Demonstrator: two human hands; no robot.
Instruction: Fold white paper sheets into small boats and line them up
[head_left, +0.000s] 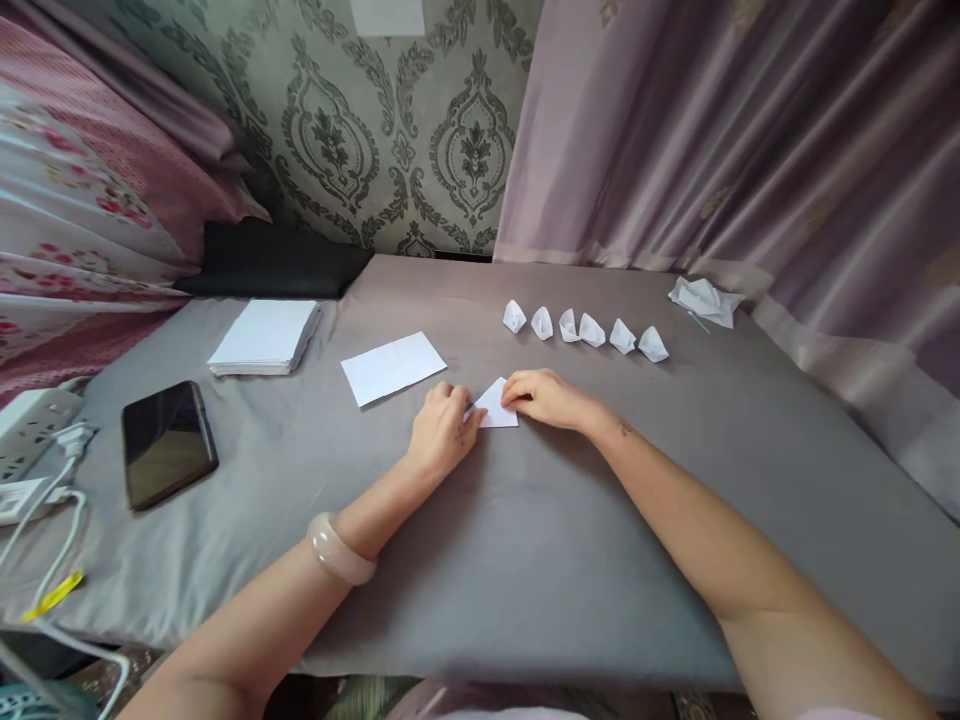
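A small folded sheet of white paper [498,408] lies on the grey cloth between my hands, its top coming to a point. My left hand [444,425], below a pale bangle on the forearm, pinches the left corner of the paper. On its upper right edge the fingers of my right hand [546,397] are closed, thumb and forefinger together. Parts of the paper are hidden under the fingers. Just left and behind lies a flat white sheet [394,368]. Several folded paper boats [592,331] stand in a row farther back on the right.
A stack of white paper [264,338] and a dark phone [169,443] lie on the left. Power strips [34,430] with white cables sit at the left edge. Crumpled paper [706,301] lies at the far right, near the curtain [720,130]. Black material [277,262] rests at the back left.
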